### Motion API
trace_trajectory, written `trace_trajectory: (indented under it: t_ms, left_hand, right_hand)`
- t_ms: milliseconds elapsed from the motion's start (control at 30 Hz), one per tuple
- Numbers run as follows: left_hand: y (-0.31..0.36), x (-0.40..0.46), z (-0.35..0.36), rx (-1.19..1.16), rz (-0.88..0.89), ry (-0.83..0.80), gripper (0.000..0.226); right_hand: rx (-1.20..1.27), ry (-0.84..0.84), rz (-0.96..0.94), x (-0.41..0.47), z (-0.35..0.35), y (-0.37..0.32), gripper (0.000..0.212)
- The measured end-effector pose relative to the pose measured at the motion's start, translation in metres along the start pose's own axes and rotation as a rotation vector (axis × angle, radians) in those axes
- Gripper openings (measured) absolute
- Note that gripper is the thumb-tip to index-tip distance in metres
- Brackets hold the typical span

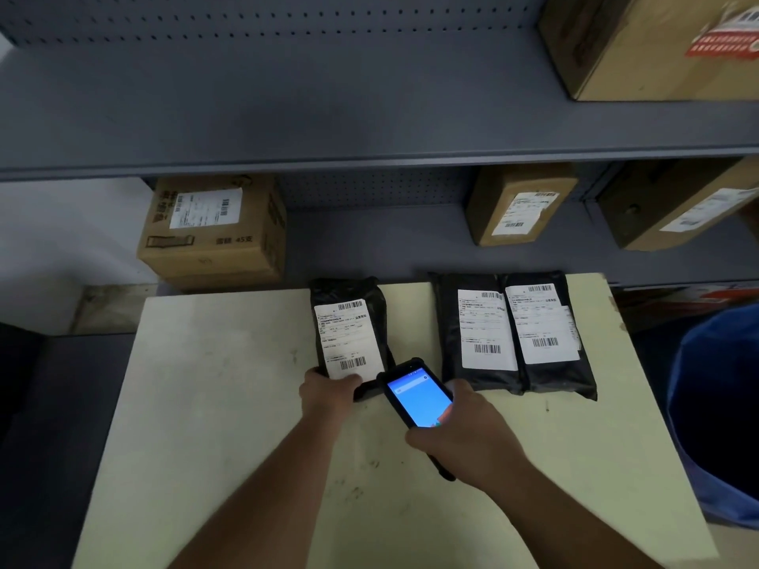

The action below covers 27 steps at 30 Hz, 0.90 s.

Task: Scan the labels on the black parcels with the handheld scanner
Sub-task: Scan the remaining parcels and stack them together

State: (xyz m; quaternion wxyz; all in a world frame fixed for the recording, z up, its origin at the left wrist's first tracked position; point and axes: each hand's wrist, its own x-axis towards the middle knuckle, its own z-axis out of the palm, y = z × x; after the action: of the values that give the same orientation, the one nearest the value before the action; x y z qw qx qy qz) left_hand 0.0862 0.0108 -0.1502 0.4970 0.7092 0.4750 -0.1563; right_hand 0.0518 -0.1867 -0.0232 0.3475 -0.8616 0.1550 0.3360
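The left hand [328,394] pinched the near edge of the left parcel [349,322], thumb on its label [347,338]. Just right of those fingers, the right hand [464,437] wrapped the scanner [417,398] (screen lit blue). Two more parcels [517,334] lay beyond the right fingers, touching each other.

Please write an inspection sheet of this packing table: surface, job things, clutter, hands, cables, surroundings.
Surface: pale table, scuffed and stained.
Job things: three black parcels, labels up; left parcel apart, middle parcel and right parcel side by side. Scanner, screen lit.
Clutter: nothing seen.
Hands: left hand holds the left parcel's near end; right hand grips the scanner.
Cables: nothing seen.
Surroundings: grey shelves with cardboard boxes; blue bin at right.
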Motion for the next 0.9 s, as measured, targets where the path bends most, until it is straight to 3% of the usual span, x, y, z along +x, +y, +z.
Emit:
trace_trajectory:
  t_ms: [67,267,900]
  left_hand:
    - [-0.001,0.000,-0.005,-0.030,0.010,-0.054,0.049]
    - [-0.003,-0.003,-0.014,-0.087,0.032,-0.087,0.047]
    - [-0.009,0.001,-0.045,-0.326,0.207,-0.211,0.075]
  right_hand:
    - [0.000,0.007,-0.007,-0.002,0.000,-0.001,0.045]
    - [-0.009,0.019,-0.016,-0.011,0.002,-0.004,0.045]
    - [-0.088,0.050,-0.065,-0.040,0.007,-0.020,0.043]
